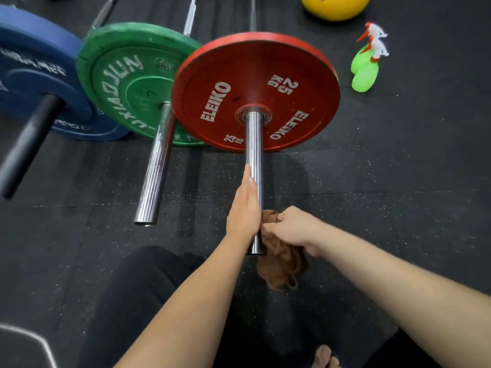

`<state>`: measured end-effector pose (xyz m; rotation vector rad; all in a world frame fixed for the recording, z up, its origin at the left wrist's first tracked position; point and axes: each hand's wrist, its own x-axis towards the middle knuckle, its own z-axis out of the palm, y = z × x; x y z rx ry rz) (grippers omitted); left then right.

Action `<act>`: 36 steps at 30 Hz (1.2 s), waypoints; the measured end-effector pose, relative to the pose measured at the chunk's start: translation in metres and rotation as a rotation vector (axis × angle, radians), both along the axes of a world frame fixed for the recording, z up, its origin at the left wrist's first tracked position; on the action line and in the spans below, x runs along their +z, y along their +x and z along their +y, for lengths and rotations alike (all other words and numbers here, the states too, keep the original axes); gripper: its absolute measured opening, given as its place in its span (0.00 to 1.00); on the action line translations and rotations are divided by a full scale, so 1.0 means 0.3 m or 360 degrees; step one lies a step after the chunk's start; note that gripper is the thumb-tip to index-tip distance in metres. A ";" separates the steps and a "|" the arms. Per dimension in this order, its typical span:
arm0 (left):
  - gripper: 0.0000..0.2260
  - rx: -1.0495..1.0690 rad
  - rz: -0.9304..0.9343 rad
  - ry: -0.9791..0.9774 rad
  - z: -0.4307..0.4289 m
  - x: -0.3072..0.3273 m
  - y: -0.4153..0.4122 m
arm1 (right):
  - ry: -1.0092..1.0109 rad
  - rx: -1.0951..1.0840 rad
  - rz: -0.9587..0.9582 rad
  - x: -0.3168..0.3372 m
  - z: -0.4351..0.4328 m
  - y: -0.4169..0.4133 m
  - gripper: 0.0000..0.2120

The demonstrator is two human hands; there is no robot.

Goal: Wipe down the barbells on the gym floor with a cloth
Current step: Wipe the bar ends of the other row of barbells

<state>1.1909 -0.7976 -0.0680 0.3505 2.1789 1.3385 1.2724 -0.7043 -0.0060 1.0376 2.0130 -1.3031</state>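
Observation:
Three barbells lie side by side on the black floor. The nearest carries a red plate (255, 91) and a chrome sleeve (254, 144) pointing toward me. My left hand (244, 211) lies flat along the left side of that sleeve with straight fingers. My right hand (292, 227) grips a brown cloth (281, 264) at the sleeve's near end, on its right side; the cloth hangs down below the bar tip. A green plate (127, 81) with its chrome sleeve (156, 166) sits to the left, and a blue plate (34, 70) with a black sleeve (29, 139) farther left.
Two green spray bottles (365, 67) with white and red triggers lie on the floor at the right. A yellow ball (336, 6) sits at the top. My dark-clothed knee (138, 296) and bare toes (325, 357) are at the bottom. A white floor line (32, 338) marks the lower left.

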 end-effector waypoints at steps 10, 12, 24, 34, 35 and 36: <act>0.24 -0.0042 0.0025 -0.0002 -0.028 0.072 0.012 | 0.0575 0.0264 0.0009 0.313 0.018 -0.040 0.10; 0.26 -0.0100 0.0011 -0.0040 -0.034 0.107 0.009 | 0.0734 0.0468 -0.0097 0.412 -0.006 -0.053 0.22; 0.23 -0.0182 0.0174 -0.0285 -0.039 0.017 -0.050 | 0.1095 0.0441 0.0248 0.454 0.020 -0.243 0.11; 0.34 -0.0063 -0.0485 0.0833 -0.045 0.073 -0.268 | 0.0361 -0.0299 0.0581 0.285 0.068 -0.303 0.18; 0.34 -0.0229 -0.0445 0.0799 -0.056 0.110 -0.257 | 0.0119 -0.0394 0.0602 0.284 0.070 -0.304 0.17; 0.35 -0.0323 -0.0365 0.0776 -0.068 0.128 -0.241 | -0.0168 -0.0496 0.0609 0.290 0.068 -0.304 0.16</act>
